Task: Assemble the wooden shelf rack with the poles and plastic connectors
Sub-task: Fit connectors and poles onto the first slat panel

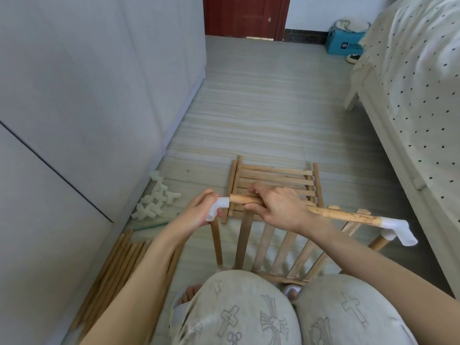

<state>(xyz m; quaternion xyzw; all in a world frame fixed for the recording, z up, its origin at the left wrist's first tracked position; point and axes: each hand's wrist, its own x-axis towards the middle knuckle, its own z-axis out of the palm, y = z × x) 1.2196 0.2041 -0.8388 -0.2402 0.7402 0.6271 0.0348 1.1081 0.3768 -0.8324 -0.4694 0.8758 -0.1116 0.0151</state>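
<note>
Right now I am gripping a white plastic elbow connector (219,206) in my left hand (202,212), fingers curled round it at the near end of a long round wooden pole (323,212), while my right hand (275,207) is clenching that pole just beside the connector. Crossing above a slatted wooden shelf panel (276,250) propped against my knees, the pole is carrying a second white connector (400,230) at its far end, and another slatted panel (273,183) is lying flat on the striped floor (261,108), near a pile of loose white connectors (156,197) and a bundle of spare wooden poles (114,267).
</note>
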